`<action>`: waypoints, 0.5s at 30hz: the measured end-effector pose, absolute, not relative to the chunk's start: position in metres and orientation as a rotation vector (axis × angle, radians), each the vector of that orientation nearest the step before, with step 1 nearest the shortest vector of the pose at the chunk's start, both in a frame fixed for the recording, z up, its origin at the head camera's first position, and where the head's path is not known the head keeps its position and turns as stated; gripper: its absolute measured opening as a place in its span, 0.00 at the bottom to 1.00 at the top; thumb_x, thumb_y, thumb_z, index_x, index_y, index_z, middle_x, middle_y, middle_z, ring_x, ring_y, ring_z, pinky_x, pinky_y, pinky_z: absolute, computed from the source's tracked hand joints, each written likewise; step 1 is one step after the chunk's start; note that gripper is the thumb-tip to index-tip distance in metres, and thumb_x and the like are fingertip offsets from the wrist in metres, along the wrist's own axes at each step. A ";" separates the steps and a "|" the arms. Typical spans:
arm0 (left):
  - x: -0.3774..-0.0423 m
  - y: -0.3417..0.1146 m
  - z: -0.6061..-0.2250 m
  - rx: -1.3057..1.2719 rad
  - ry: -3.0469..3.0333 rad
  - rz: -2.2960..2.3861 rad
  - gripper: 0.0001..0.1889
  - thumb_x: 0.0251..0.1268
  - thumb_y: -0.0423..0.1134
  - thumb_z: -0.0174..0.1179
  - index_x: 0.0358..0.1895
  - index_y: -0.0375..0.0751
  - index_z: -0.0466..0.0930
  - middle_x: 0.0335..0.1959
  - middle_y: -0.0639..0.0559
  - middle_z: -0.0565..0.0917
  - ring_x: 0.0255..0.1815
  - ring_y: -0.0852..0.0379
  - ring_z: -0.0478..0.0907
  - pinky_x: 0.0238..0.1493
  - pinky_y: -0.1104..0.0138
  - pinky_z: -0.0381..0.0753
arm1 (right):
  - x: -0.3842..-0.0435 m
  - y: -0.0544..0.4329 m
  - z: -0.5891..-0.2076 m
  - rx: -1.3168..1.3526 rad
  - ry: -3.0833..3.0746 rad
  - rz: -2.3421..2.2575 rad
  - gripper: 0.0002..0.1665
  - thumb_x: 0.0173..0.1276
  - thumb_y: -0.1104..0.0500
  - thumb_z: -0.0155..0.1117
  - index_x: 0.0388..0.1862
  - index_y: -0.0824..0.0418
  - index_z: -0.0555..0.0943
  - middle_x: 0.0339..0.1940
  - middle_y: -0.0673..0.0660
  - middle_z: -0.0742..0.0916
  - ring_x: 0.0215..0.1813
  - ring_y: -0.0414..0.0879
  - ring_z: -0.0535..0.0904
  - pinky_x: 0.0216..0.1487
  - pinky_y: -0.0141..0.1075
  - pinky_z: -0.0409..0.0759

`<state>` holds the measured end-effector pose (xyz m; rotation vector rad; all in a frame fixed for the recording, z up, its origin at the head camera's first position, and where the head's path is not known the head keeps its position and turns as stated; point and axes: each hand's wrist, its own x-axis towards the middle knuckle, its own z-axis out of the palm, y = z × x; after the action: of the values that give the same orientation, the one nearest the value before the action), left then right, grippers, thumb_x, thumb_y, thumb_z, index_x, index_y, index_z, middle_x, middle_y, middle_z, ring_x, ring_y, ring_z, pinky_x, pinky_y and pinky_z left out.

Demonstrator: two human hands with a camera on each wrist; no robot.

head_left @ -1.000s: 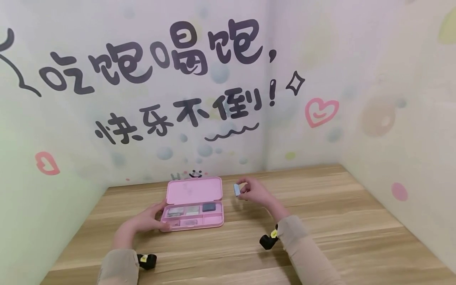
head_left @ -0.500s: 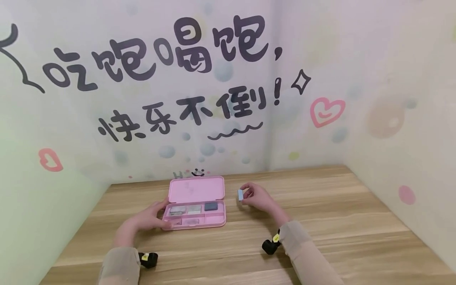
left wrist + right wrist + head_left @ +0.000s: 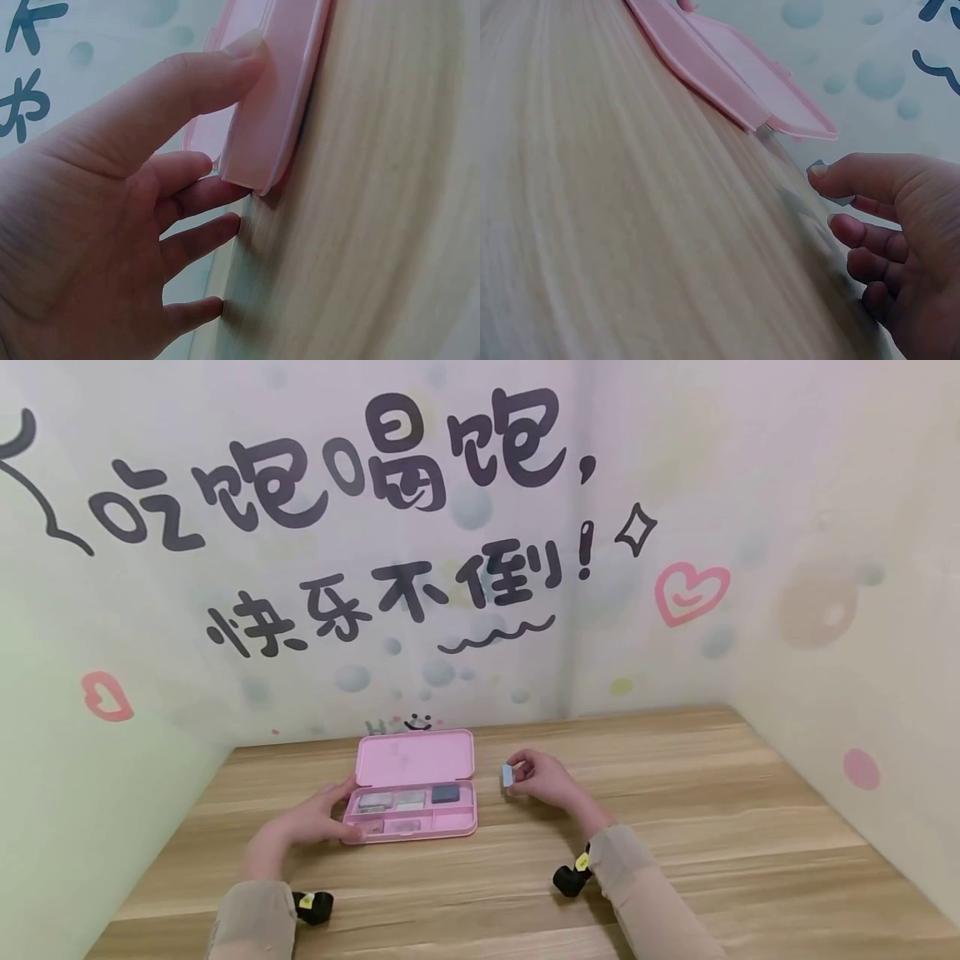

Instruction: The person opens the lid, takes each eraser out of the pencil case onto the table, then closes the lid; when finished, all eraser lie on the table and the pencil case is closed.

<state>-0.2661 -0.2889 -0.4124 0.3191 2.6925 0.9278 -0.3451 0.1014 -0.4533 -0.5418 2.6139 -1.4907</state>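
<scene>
A pink case [image 3: 415, 762] lies on the table with its lid raised at the back. In its tray are several small pale blocks and a dark blue-grey block [image 3: 446, 793]; the front right compartment shows bare pink. My left hand [image 3: 311, 818] holds the case's left end, thumb on the front side and index finger behind, as the left wrist view shows. To the right of the case, my right hand [image 3: 549, 778] pinches a small light blue rectangular block [image 3: 507, 776] between thumb and fingers. In the right wrist view the thumb hides most of this block [image 3: 844, 200].
The wooden table [image 3: 480, 893] runs back to a printed wall [image 3: 495, 693] close behind the case. A side wall [image 3: 840, 693] stands at the right and another wall [image 3: 45, 777] at the left.
My right hand has lowered slightly toward the table and nearer to me, still pinching the light blue block. The left hand stays on the case. The head view has shifted a little.
</scene>
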 end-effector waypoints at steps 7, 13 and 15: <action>-0.267 -0.289 -0.414 0.291 2.705 0.911 0.56 0.48 0.54 0.72 0.77 0.36 0.48 0.73 0.29 0.52 0.71 0.29 0.50 0.63 0.33 0.54 | -0.345 0.102 -0.456 -0.540 2.612 -1.466 0.24 0.51 0.66 0.76 0.47 0.66 0.78 0.30 0.54 0.80 0.32 0.45 0.74 0.32 0.35 0.74; -0.268 -0.288 -0.415 0.306 2.712 0.911 0.56 0.47 0.53 0.73 0.76 0.35 0.49 0.73 0.29 0.52 0.71 0.29 0.50 0.64 0.34 0.53 | -0.346 0.100 -0.460 -0.533 2.641 -1.439 0.23 0.50 0.64 0.76 0.46 0.64 0.79 0.31 0.53 0.78 0.32 0.45 0.72 0.33 0.35 0.73; -0.267 -0.288 -0.414 0.311 2.713 0.906 0.56 0.48 0.52 0.73 0.76 0.34 0.49 0.73 0.28 0.52 0.71 0.28 0.50 0.64 0.34 0.54 | -0.347 0.100 -0.461 -0.538 2.644 -1.435 0.23 0.50 0.63 0.76 0.46 0.64 0.79 0.31 0.53 0.78 0.32 0.45 0.72 0.33 0.35 0.72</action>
<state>-0.2670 -0.2885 -0.4143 0.3109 2.7131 0.9057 -0.3472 0.1002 -0.4614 -0.5378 2.6438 -1.4354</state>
